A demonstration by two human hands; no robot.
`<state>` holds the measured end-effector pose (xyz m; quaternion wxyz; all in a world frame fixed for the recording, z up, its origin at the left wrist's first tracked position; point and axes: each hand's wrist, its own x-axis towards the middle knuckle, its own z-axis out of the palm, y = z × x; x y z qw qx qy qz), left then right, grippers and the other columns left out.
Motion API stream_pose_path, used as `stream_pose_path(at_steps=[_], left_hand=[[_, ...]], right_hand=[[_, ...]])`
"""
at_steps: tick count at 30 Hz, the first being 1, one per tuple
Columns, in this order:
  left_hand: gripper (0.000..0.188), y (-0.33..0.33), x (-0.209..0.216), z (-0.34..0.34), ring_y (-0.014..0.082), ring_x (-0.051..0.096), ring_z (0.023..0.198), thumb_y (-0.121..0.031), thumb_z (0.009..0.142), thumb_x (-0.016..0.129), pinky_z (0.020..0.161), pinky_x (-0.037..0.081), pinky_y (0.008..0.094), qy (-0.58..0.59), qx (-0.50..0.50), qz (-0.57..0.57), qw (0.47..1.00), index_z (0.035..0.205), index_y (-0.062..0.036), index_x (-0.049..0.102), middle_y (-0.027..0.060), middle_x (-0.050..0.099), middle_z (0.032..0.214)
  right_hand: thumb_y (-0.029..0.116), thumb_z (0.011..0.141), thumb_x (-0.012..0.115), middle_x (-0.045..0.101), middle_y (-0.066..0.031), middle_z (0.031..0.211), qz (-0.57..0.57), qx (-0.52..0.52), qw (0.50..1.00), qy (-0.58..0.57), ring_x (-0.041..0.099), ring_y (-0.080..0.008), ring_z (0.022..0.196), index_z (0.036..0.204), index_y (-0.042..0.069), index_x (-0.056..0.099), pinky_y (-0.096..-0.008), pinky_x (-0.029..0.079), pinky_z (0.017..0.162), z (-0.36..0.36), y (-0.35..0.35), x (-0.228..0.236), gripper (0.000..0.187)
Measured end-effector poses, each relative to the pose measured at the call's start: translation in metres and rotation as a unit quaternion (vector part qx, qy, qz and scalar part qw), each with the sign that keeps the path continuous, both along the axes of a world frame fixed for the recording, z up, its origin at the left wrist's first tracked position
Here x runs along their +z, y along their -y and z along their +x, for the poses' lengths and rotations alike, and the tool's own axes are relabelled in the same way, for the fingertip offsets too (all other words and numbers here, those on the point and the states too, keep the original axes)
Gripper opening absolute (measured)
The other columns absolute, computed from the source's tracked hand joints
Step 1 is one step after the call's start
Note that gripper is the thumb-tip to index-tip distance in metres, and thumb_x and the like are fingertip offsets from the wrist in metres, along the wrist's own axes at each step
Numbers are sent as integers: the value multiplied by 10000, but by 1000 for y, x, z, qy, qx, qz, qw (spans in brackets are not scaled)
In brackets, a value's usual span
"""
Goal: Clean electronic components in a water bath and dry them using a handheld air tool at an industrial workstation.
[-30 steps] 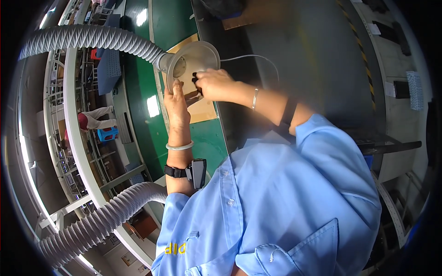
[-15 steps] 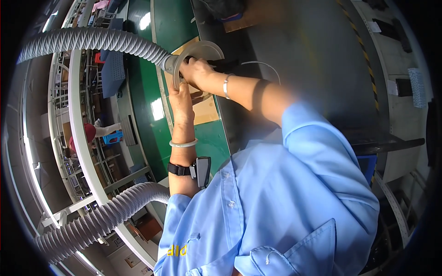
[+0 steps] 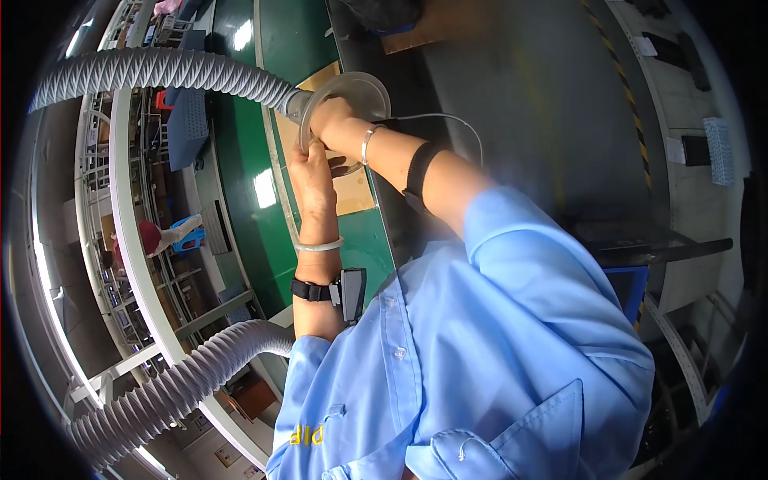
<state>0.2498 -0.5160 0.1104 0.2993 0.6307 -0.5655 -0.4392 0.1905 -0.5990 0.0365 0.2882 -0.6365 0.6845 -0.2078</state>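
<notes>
A clear, round extraction hood (image 3: 370, 88) on the end of a grey corrugated hose (image 3: 184, 68) stands over my hands and hides much of what they touch. My right hand (image 3: 331, 118) reaches in under the hood, its fingers closed and mostly covered by it. Just below, my left hand (image 3: 312, 170) is at the hood's lower rim, fingers curled and thumb raised. What either hand holds is hidden. Beneath them a tan board (image 3: 358, 196) lies on the green work surface (image 3: 364, 240). A thin pale cable (image 3: 460, 120) runs right from near my right wrist.
A second grey corrugated hose (image 3: 200, 364) crosses at lower left, beside a white metal frame rail (image 3: 132, 208). A person in a dark red cap (image 3: 149, 238) is beyond it, near a blue stool (image 3: 189, 234). A black bar (image 3: 664, 253) stands at right.
My right hand has shifted slightly left and farther under the hood, its forearm turning so a black strap shows. The hood has tilted a little. My left hand stays near the same place.
</notes>
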Motion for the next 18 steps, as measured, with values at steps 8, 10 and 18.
stream_pose_path(at_steps=[8,10,18], left_hand=[[322,-19,-7,5,218,626,583,-120,887,428,493,558,324,-12,22,-10,1000,1177,17,461,93,553,911],[325,-16,-6,5,217,625,581,-116,886,424,498,559,324,-21,13,-15,1000,1183,11,459,93,552,913],[338,-18,16,-1,211,620,575,-104,883,403,507,558,318,-5,-13,-11,1000,1204,-15,456,98,556,928]], right_hand=[[167,796,538,655,-145,881,73,84,906,409,655,-254,765,1002,23,621,-327,516,653,-59,-67,-16,265],[150,790,523,658,-149,802,29,66,889,453,655,-263,705,1008,18,609,-335,515,644,-59,-80,-17,269],[150,776,560,609,-179,990,-234,42,967,97,648,-300,794,1079,20,576,-393,524,671,-42,-65,19,330]])
